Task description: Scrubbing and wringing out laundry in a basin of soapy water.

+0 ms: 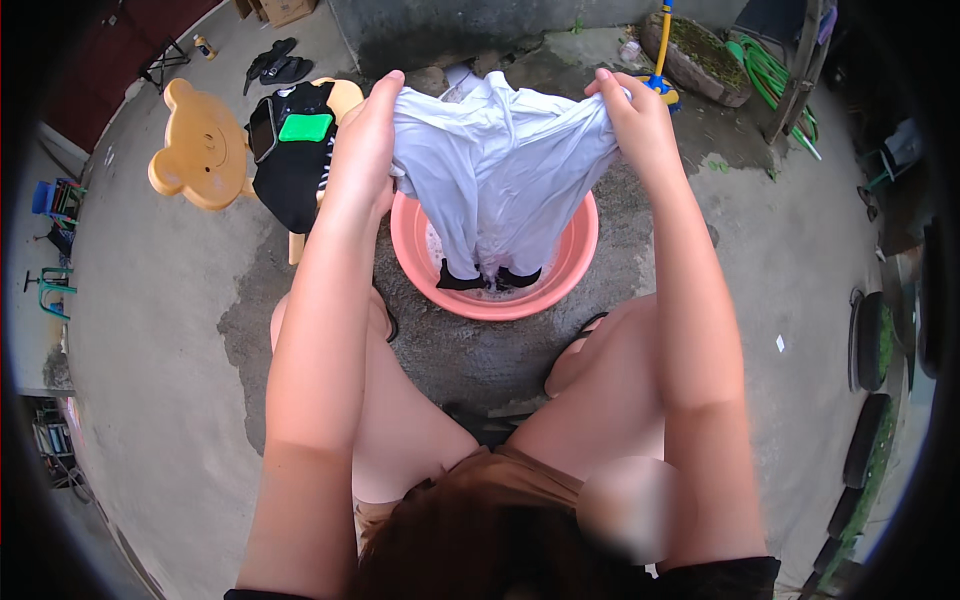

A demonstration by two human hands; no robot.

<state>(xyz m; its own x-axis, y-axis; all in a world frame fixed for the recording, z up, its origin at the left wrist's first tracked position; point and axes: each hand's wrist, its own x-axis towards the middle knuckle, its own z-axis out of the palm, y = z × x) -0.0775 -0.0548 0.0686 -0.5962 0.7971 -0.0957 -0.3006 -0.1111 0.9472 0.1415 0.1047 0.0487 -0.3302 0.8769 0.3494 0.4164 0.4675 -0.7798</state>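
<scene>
A wet white garment (475, 140) is stretched between my two hands, its lower part hanging into a round pink basin (420, 275). Which garment it is I cannot tell from its folds. My left hand (365, 145) grips its left upper edge, fingers mostly hidden. On the right, my right hand (635, 115) pinches the other upper corner between thumb and fingers. Inside the basin, sudsy water shows around the cloth's lower end. Dark cloth (460, 277) pokes out below the white fabric; whether it is separate I cannot tell.
Left of the basin stands a yellow bear-shaped chair (200, 145), with black cloth (290, 195), a bright green rectangular item (306, 128) and a dark phone-like device (262, 130) on it. Black sandals (280, 65) lie behind. A green hose (765, 70) and a stone planter (700, 65) are at back right.
</scene>
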